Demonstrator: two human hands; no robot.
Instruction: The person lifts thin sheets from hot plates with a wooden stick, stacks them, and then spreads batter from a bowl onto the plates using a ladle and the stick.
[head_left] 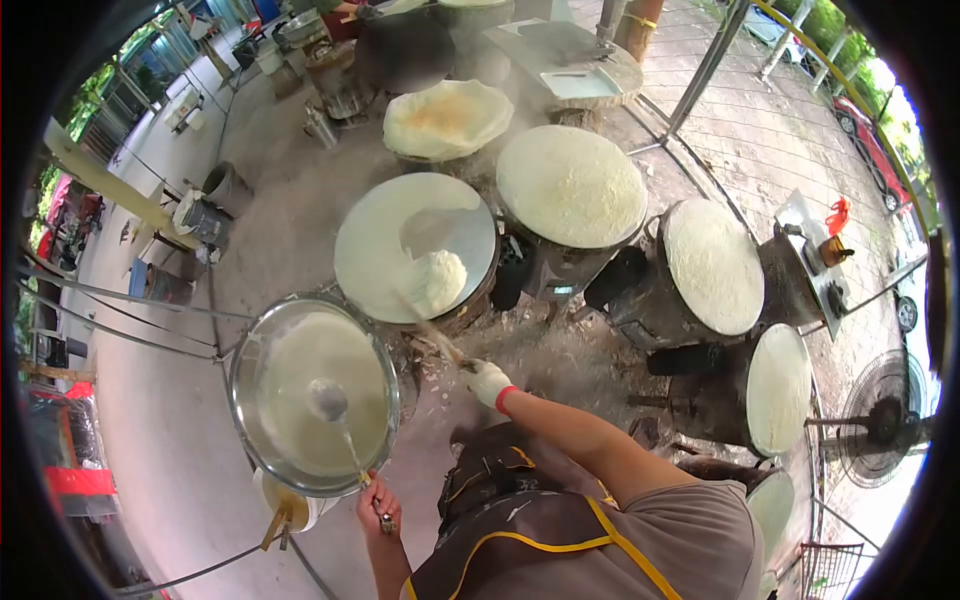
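My right hand (487,381), in a white glove, grips a wooden spreader stick (432,332). The stick's far end rests in a mound of pale batter (438,281) on a round griddle (470,232). Batter covers much of that griddle, and its upper right part shows bare metal. My left hand (378,507) is bare and holds the end of a ladle handle. The ladle (327,400) lies in a large metal bowl (238,392) filled with batter, at the lower left.
Several more round griddles carry spread batter: one (572,185) beyond, one (714,265) to the right, one (778,388) nearer right, and one with a browning sheet (447,118) at the back. A fan (880,420) stands far right. Metal rails run along the left.
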